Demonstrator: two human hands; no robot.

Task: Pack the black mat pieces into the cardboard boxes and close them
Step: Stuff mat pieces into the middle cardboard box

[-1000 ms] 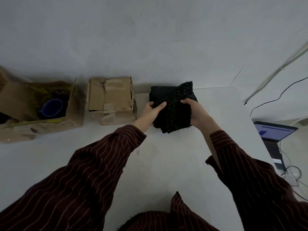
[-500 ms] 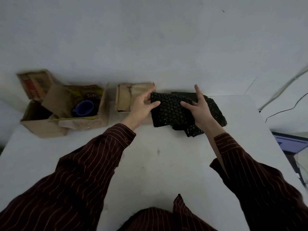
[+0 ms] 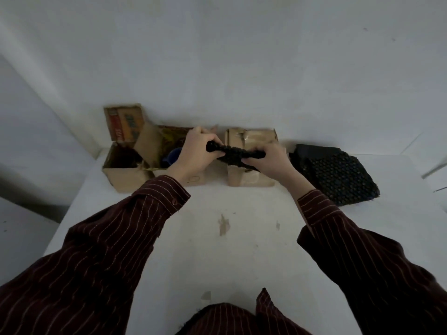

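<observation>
Black, bumpy mat piece (image 3: 238, 154) sits clenched at both ends, left hand (image 3: 193, 153) and right hand (image 3: 268, 158) wrapped tight, above the closed cardboard box (image 3: 250, 139). Left lies an open box (image 3: 125, 175); right, remaining mat pieces (image 3: 336, 175) rest on the white table (image 3: 217, 250).

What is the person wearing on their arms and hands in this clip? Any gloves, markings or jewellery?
Both arms are in long sleeves of a dark maroon shirt with thin pale pinstripes: left sleeve, right sleeve. The left cuff is buttoned, with a small dark button showing. The left hand and right hand are bare: no gloves, rings or watch visible.
</observation>
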